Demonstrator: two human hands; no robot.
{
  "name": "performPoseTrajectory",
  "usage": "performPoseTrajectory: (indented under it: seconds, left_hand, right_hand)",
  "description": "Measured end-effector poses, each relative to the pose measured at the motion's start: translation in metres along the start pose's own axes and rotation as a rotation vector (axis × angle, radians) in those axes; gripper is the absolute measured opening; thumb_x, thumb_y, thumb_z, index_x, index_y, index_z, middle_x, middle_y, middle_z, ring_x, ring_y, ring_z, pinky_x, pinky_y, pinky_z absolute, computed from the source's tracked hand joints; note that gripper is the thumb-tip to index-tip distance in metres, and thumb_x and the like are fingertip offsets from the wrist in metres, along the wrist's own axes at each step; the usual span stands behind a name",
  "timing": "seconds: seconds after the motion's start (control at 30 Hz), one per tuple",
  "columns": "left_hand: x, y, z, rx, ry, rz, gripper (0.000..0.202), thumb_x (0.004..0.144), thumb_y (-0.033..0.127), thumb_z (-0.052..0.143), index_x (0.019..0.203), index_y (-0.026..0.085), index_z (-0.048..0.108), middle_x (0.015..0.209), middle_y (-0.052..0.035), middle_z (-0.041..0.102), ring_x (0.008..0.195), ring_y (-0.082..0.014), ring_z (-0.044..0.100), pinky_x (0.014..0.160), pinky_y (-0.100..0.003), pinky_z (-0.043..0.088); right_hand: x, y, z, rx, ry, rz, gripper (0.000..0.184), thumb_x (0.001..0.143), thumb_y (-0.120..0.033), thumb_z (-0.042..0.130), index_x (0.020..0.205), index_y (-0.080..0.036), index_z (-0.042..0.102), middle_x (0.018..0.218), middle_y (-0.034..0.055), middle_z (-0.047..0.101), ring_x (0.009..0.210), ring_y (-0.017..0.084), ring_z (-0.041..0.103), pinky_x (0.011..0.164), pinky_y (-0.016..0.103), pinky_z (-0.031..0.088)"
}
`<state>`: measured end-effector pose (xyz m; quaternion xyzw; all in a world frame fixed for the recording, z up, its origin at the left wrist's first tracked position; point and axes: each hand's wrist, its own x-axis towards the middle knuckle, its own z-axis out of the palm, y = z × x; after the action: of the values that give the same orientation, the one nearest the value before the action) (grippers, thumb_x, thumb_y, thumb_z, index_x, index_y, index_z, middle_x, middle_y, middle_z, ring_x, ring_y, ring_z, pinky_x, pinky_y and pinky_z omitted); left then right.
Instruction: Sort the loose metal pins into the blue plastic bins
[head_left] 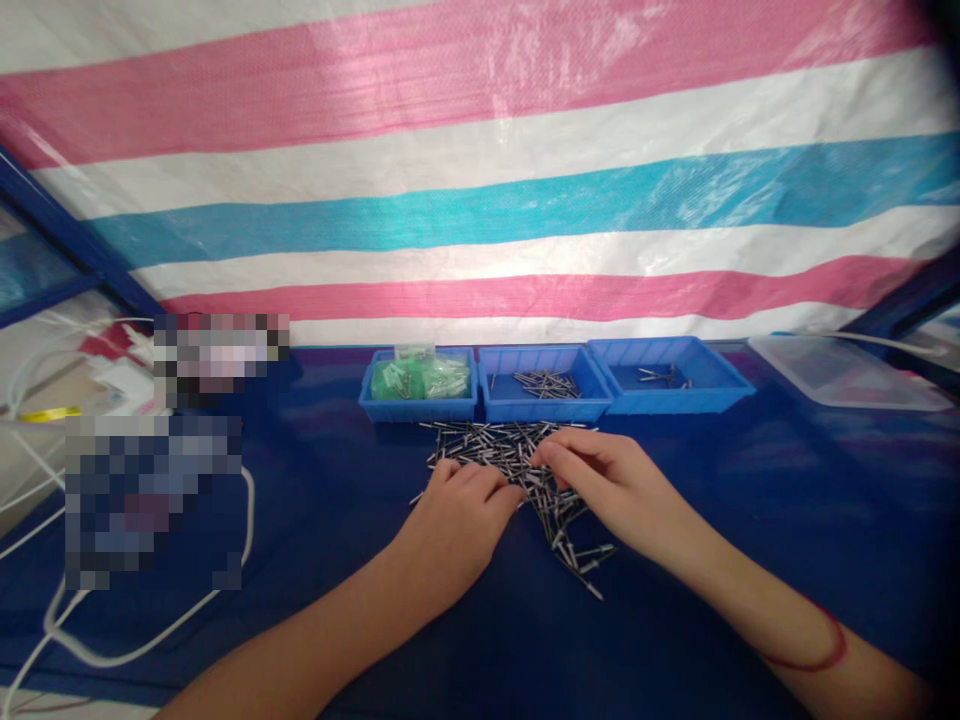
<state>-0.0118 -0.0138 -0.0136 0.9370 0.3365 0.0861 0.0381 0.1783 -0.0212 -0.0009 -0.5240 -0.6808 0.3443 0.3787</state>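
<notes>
A loose pile of blind rivets (559, 520), thin metal pins with pale heads, lies on the dark blue table. My left hand (465, 510) rests on the pile's near left side, fingers curled down and thumb pointing right; its fingertips are partly hidden. Over the right side of the pile is my right hand (600, 475), thumb and forefinger pinched together. Whatever is between those fingertips is too small to make out. Behind the pile stand three blue bins: the left bin (420, 408) with green and clear bags, the middle bin (547, 408) with several rivets, the right bin (679, 400) with a few.
A clear plastic lid (840, 375) lies at the back right. On the left are white cables (251, 510), a white plug (124, 385) and blurred-out items. A striped plastic sheet (480, 220) hangs behind the table, between blue frame bars (75, 220).
</notes>
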Motion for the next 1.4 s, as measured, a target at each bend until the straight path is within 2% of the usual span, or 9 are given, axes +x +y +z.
performPoseTrajectory:
  seconds: [0.2,0.4,0.53,0.73,0.97,1.1,1.27,1.33,1.4]
  left_hand:
    - [0.005,-0.001,-0.007,-0.339,0.120,-0.146,0.024,0.096,0.019,0.041,0.108,0.018,0.061,0.100,-0.0053,0.062,0.089,-0.0178,0.057,0.078,-0.031,0.041]
    - [0.006,0.003,-0.007,-0.625,0.224,-0.191,0.017,0.094,0.019,0.044,0.098,0.016,0.061,0.095,-0.0046,0.062,0.087,-0.0139,0.057,0.078,-0.024,0.042]
    - [0.007,0.005,-0.007,-0.661,0.238,-0.217,0.013,0.092,0.021,0.049,0.095,0.016,0.061,0.090,-0.0029,0.061,0.082,-0.0135,0.056,0.076,-0.024,0.041]
    - [0.008,0.006,-0.008,-0.726,0.201,-0.201,0.016,0.092,0.028,0.051,0.093,0.016,0.061,0.087,-0.0020,0.058,0.081,-0.0129,0.054,0.074,-0.024,0.041]
    - [0.009,0.003,-0.007,-0.741,0.230,-0.179,0.015,0.090,0.029,0.054,0.086,0.016,0.062,0.089,-0.0024,0.056,0.082,-0.0125,0.053,0.074,-0.023,0.040]
    - [0.008,0.000,-0.008,-0.759,0.275,-0.258,0.013,0.087,0.029,0.058,0.086,0.016,0.061,0.089,-0.0022,0.056,0.080,-0.0125,0.053,0.073,-0.023,0.041]
    - [0.008,-0.002,-0.010,-0.766,0.315,-0.345,0.015,0.087,0.031,0.056,0.087,0.016,0.060,0.087,-0.0024,0.059,0.080,-0.0136,0.054,0.074,-0.025,0.041]
    - [0.007,-0.002,-0.011,-0.753,0.301,-0.350,0.020,0.088,0.034,0.055,0.097,0.016,0.060,0.091,-0.0031,0.060,0.080,-0.0141,0.055,0.074,-0.026,0.042]
    - [0.006,-0.001,-0.010,-0.701,0.268,-0.323,0.029,0.087,0.036,0.056,0.109,0.017,0.058,0.095,-0.0042,0.061,0.084,-0.0158,0.056,0.077,-0.028,0.042]
  right_hand:
    - [-0.005,-0.001,0.005,0.028,-0.050,0.004,0.025,0.084,-0.040,0.058,0.095,-0.019,0.065,0.070,-0.0003,0.058,0.055,0.012,0.046,0.050,0.026,0.036]
    - [-0.006,0.004,0.014,0.290,0.061,0.007,0.017,0.081,-0.036,0.063,0.089,-0.021,0.063,0.079,0.0018,0.062,0.065,0.013,0.053,0.056,0.026,0.042]
    - [-0.005,0.006,0.015,0.312,0.085,-0.027,0.015,0.081,-0.035,0.063,0.080,-0.020,0.063,0.076,0.0019,0.061,0.068,0.014,0.055,0.058,0.027,0.042]
    - [-0.008,0.001,0.015,0.202,0.072,-0.050,0.013,0.084,-0.030,0.059,0.082,-0.018,0.065,0.077,0.0043,0.062,0.068,0.016,0.056,0.058,0.029,0.042]
    - [-0.010,-0.003,0.012,0.059,0.070,-0.275,0.009,0.083,-0.017,0.057,0.083,-0.019,0.066,0.074,0.0024,0.061,0.060,0.012,0.050,0.052,0.026,0.038]
    - [-0.007,0.001,0.008,0.010,0.094,-0.325,0.011,0.082,-0.013,0.056,0.085,-0.019,0.065,0.074,0.0020,0.061,0.058,0.011,0.049,0.052,0.026,0.037]
    - [-0.003,0.009,0.009,0.003,0.060,-0.249,0.009,0.083,-0.021,0.059,0.081,-0.018,0.067,0.073,0.0027,0.060,0.061,0.012,0.049,0.056,0.028,0.037]
    - [0.000,0.011,0.010,0.159,0.072,-0.103,0.010,0.082,-0.026,0.060,0.078,-0.019,0.066,0.065,0.0003,0.055,0.057,0.011,0.046,0.052,0.027,0.035]
    - [0.004,0.013,0.006,0.449,0.143,0.094,0.014,0.082,-0.031,0.061,0.077,-0.019,0.065,0.058,-0.0030,0.046,0.050,0.009,0.038,0.046,0.025,0.029]
